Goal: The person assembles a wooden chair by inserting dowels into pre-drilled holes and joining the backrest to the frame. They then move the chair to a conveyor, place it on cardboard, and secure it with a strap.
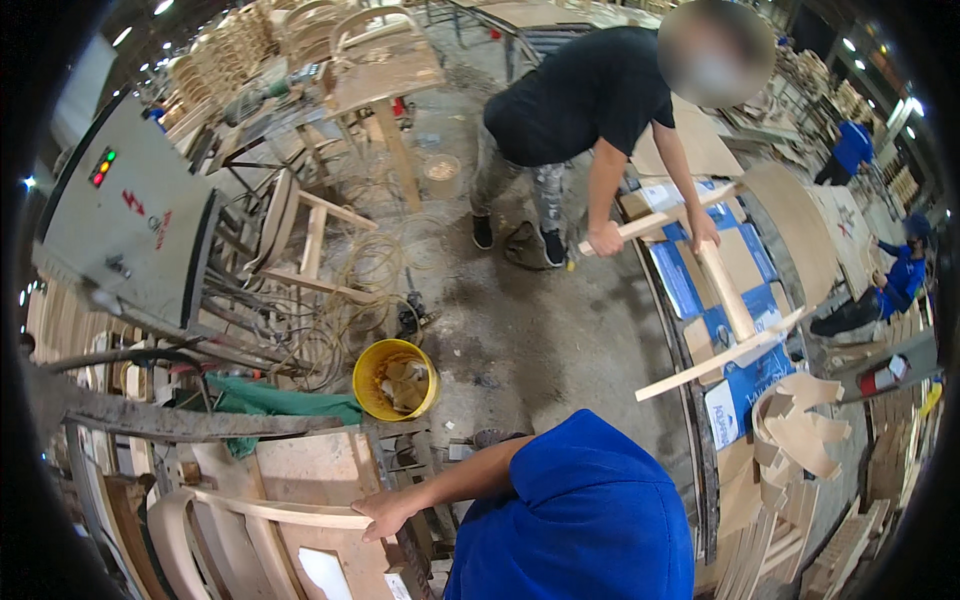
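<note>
Left hand (385, 515) grasping a curved wooden chair rail (270, 512); right hand hidden, cannot tell.
Yellow bucket (393, 380) and tangled cables (350, 300) crowd the dusty workshop floor (540, 330).

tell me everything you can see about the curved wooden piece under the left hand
The curved wooden piece is a pale, bare strip of bent wood, smooth and unpainted. It runs nearly level from a rounded bend at the lower left, where it turns downward, across to the left hand, which rests flat on its right end. It lies over a wooden panel and other bent parts. The right hand is out of view.
</note>
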Action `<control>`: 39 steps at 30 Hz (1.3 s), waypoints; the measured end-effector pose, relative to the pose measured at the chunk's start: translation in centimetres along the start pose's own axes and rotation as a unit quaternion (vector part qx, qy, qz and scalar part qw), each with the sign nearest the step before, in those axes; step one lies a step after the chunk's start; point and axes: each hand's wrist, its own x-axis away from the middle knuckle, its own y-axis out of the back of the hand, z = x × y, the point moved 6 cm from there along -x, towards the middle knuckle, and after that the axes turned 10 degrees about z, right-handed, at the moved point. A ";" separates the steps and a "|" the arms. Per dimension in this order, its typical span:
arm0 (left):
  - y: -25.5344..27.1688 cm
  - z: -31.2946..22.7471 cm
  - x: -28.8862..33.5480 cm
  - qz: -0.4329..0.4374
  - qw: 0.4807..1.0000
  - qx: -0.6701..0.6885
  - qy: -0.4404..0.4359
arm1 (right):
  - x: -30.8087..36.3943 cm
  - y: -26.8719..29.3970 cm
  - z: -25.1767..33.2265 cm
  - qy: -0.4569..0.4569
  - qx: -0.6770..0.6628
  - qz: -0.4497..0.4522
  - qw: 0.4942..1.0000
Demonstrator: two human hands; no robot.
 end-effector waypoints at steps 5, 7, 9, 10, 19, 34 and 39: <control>-2.7 -1.5 -0.7 0.030 0.999 -0.009 -0.006 | 0.6 -0.7 -1.3 -0.006 0.013 0.005 1.000; -3.2 -0.7 -1.0 0.036 0.999 -0.005 -0.001 | 1.9 -0.8 -0.6 -0.031 0.016 0.025 0.999; -3.6 -0.8 -1.3 0.045 0.999 -0.002 -0.007 | 2.2 -0.5 -0.5 -0.033 0.012 0.020 0.999; -3.7 -0.9 -1.4 0.051 0.999 -0.002 -0.011 | 2.2 -0.6 -0.6 -0.033 0.011 0.017 0.999; 0.3 3.3 -0.4 0.021 0.999 0.027 -0.020 | 1.0 -1.9 -0.6 -0.012 -0.003 -0.027 1.000; 6.4 18.9 9.7 -0.116 0.968 0.189 0.120 | -0.6 -1.1 -2.4 -0.058 0.058 -0.072 0.994; 8.3 27.1 19.7 -0.171 0.923 0.309 0.156 | -2.2 -2.1 -1.7 -0.089 -0.022 -0.037 0.995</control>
